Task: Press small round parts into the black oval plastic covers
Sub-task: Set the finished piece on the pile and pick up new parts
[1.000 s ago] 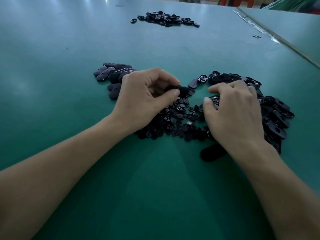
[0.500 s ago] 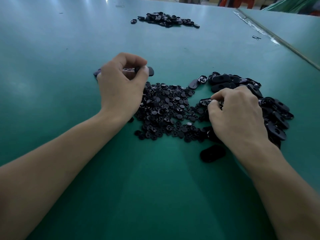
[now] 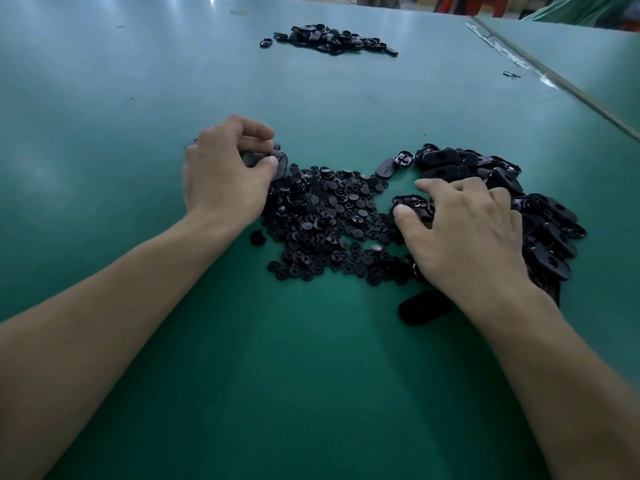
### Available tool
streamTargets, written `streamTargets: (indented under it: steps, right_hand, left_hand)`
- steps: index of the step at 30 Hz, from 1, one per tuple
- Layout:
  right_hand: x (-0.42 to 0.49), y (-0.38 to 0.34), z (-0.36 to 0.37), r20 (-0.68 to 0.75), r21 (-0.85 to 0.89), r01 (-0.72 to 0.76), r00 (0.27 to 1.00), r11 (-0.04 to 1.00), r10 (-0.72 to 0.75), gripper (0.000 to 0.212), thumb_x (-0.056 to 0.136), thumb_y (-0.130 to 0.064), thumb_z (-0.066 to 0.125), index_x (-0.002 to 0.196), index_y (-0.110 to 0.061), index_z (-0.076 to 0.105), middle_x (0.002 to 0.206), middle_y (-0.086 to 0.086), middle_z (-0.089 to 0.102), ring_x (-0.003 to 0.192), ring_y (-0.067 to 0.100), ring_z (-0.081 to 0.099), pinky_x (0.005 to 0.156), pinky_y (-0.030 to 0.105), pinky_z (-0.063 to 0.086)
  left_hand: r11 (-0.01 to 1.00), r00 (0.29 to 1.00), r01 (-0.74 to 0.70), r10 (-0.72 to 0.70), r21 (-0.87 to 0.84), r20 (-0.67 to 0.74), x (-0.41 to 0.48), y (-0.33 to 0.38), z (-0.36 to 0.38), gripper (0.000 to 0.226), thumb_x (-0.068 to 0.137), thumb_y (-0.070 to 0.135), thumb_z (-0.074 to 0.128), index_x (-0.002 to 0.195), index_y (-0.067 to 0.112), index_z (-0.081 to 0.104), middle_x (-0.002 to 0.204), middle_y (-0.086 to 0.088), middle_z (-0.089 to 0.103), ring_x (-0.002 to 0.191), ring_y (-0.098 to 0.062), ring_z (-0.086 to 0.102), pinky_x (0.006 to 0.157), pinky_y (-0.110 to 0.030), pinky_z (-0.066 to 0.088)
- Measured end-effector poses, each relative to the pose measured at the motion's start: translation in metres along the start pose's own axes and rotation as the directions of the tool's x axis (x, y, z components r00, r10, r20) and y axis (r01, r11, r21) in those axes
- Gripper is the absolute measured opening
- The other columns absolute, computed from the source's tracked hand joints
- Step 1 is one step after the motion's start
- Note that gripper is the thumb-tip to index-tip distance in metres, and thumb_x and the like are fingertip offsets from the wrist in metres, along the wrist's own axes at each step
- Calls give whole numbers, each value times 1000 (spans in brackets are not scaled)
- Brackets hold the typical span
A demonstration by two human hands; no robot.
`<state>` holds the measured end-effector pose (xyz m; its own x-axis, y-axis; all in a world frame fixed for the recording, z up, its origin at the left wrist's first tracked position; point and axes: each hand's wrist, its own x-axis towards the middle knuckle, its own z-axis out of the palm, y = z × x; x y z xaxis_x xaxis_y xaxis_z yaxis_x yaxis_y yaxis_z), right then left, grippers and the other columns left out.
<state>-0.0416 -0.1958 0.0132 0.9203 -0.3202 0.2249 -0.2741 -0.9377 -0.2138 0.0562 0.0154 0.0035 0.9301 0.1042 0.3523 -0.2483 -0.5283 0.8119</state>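
1. Across nearly the whole view spreads the green counter [image 3: 311, 393], with pale light reflecting on its far left. A second green surface [image 3: 588, 64] meets it at the far right along a seam.
2. On the near right lies the heap of black oval covers [image 3: 547, 230]. The right hand [image 3: 464, 230] rests over its left edge and hides a part of it.
3. Between the two hands lies the heap of small round parts [image 3: 329, 220], touching the cover heap.
4. Far back lies another heap of black pieces [image 3: 332, 39], too small to tell which kind.
5. The left hand [image 3: 225, 174] is at the far left edge of the round parts. Its fingers are curled, and thumb and fingertips pinch a dark oval cover [image 3: 280, 161]. More covers under this hand are mostly hidden.
6. The right hand's thumb and forefinger are bent round a hollow cover [image 3: 412, 202], which lies with its ribbed inside up.
7. One single cover [image 3: 424, 306] lies alone just beside the right wrist, in shadow.
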Motion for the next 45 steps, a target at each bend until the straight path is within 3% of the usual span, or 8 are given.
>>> streamTargets:
  steps: [8,11,16,21,25,29,32,45]
  right_hand:
    - [1,1,4,-26,65,67,997,996,-66,25,98,-47,48,111,-38,68,122,1,51,120,28,35,96,42,27]
    - [0,2,4,-84,91,98,992,991,-91,21,97,-43,56,108,-35,72,118,1,54,118,28,38,92,38,26]
    - [2,0,2,-263,198,216,951,956,-160,21,97,-33,61,113,-26,73,108,-1,53,110,26,45,88,29,27]
    - [2,-9,0,-348,469,398,904,789,-249,16,93,-16,68,108,-14,73,90,-5,64,79,8,59,73,4,39]
    - [-1,-14,1,-267,681,360,933,637,-241,32,89,-16,71,117,-29,64,77,-10,65,71,5,63,68,13,47]
    - [-2,-17,1,-254,720,362,932,592,-260,24,91,-18,68,110,-33,68,73,-10,68,66,11,63,63,33,53]
    - [-2,-18,2,-238,736,340,939,586,-247,39,91,-21,68,126,-34,59,74,-14,68,67,6,61,64,26,49]
    - [-6,-21,-2,-230,790,305,952,532,-204,18,98,-23,54,98,-40,49,72,12,70,69,38,65,69,51,52]
  left_hand:
    - [994,997,-52,57,96,-55,-5,10,-2,12,84,31,71,89,39,64,92,7,68,103,-26,63,96,-46,49]
    - [986,987,-141,148,93,-69,-9,15,0,10,86,28,70,86,36,64,82,12,65,92,-23,64,91,-42,50]
    - [966,971,-239,236,-101,-37,-19,25,8,16,84,20,70,81,34,64,70,23,63,67,0,61,67,-15,48]
    - [932,960,-246,272,-266,63,-30,28,15,11,86,21,72,86,30,67,71,17,66,63,2,59,60,-13,42]
    - [900,938,-217,299,-377,174,-35,32,15,6,85,23,72,90,26,70,68,13,67,60,-4,57,55,-15,40]
    - [887,906,-214,337,-410,255,-36,33,11,12,83,21,71,95,21,71,74,8,69,65,-12,60,55,-21,42]
    - [882,873,-242,380,-404,305,-38,33,10,19,82,18,75,100,18,71,76,3,71,65,-17,61,54,-22,41]
    - [875,880,-234,376,-424,291,-35,28,15,17,84,12,79,93,22,69,76,10,71,58,8,58,53,-4,37]
